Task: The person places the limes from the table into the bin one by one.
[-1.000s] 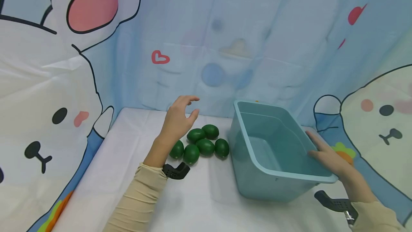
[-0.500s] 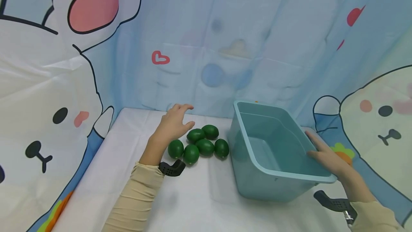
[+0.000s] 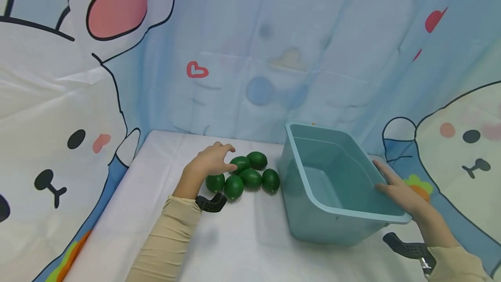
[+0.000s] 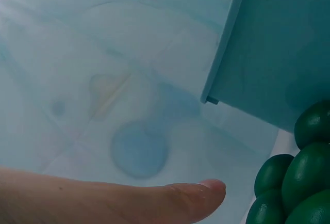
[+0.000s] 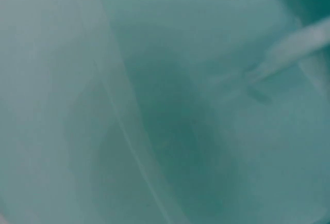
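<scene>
hovering with the left hand (image 3: 207, 162) just over the left side of the limes (image 3: 251, 179), with thumb and fingers apart, bent in a loose curve! covering parts of two limes in the head view, and showing a clear gap between thumb and fruit in the left wrist view. over to the right hand (image 3: 397, 191): clamped on the right rim of the bin (image 3: 321, 225), with thumb inside and forefinger outside, and with the other fingers hidden, so impossible to tell how bent. down on the white table (image 3: 231, 247): six limes, dark green, bunched between left hand and bin, with the rightmost just beside the wall. also on the table: that same bin, pale teal, mouth up. on both arms, beige sleeves (image 3: 162, 238), with a black bracket (image 3: 211, 203) at each wrist. behind everything, a blue drape (image 3: 231, 108). in the right wrist view, mostly blurred teal.
</scene>
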Demonstrator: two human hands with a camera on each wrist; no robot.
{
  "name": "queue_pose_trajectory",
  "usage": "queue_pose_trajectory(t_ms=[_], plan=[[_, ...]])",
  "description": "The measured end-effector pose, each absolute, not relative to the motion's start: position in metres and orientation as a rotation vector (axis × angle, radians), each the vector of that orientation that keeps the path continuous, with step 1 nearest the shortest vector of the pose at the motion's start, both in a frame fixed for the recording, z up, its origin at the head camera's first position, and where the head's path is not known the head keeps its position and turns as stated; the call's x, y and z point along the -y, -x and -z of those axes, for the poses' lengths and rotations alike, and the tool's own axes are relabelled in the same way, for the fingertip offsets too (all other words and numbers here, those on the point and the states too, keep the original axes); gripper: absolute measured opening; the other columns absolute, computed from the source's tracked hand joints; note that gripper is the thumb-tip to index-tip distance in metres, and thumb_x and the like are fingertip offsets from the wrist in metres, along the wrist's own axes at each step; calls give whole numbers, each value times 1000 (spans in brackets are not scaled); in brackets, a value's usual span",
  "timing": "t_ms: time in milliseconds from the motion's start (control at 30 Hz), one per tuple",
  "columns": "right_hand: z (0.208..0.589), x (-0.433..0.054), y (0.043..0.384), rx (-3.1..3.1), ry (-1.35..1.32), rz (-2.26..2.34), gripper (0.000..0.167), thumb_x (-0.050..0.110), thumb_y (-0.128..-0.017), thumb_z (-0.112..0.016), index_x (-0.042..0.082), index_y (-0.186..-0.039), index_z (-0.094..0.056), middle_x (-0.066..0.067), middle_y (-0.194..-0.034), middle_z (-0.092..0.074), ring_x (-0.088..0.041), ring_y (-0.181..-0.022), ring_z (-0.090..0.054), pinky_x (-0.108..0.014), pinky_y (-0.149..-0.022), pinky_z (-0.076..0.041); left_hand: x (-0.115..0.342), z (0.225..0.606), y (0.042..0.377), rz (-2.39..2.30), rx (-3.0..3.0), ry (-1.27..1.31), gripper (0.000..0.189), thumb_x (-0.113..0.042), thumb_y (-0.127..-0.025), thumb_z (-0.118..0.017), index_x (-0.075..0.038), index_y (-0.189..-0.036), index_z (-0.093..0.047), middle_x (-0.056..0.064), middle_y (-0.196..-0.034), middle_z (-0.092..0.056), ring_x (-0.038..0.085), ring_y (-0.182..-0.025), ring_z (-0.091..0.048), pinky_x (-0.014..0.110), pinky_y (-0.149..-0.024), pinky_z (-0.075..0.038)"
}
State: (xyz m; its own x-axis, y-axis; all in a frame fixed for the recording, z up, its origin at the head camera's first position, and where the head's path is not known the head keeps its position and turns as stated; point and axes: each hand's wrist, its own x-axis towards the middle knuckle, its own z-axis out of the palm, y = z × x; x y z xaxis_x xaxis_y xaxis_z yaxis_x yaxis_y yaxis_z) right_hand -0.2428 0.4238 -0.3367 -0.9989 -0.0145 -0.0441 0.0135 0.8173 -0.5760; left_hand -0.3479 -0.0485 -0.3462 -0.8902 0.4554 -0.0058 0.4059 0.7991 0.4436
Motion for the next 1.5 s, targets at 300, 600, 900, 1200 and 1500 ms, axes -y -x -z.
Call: queue_pose_trajectory(t_ms=[300,600,900,1200,1500], plan=[[338,-424,243,-2952,12,946,76,10,-97,-41,13,-152,12,-37,-150,-7,-66,-122,-30,-72,-82,-41,50,353,352,-590,-2779,-656,59,-37,-88,-67,-17,-139,-46,13,-142,-43,28,-125,-49,46,-99,-43],[338,-424,244,-2960,22,951,75,9,-97,-41,14,-152,11,-36,-151,-6,-67,-122,-29,-74,-82,-40,50,362,358,-542,-2734,-624,61,-37,-87,-68,-16,-140,-45,11,-146,-42,28,-134,-41,47,-104,-40],[338,-424,244,-2958,13,952,75,11,-98,-41,15,-152,11,-35,-152,-4,-67,-122,-29,-74,-82,-39,51,369,362,-481,-2686,-539,68,-38,-86,-69,-18,-144,-41,9,-149,-40,30,-136,-39,49,-105,-38],[338,-423,242,-2959,0,943,75,13,-99,-40,19,-152,12,-34,-152,-4,-66,-121,-30,-72,-79,-43,54,378,367,-481,-2669,-499,72,-37,-83,-72,-17,-145,-40,8,-149,-40,29,-137,-38,49,-106,-37],[337,-424,241,-2958,-15,933,74,15,-99,-39,20,-152,13,-34,-152,-2,-66,-121,-28,-74,-81,-39,63,381,369,-472,-2695,-458,79,-37,-82,-74,-12,-146,-37,9,-148,-41,29,-137,-39,46,-109,-35]])
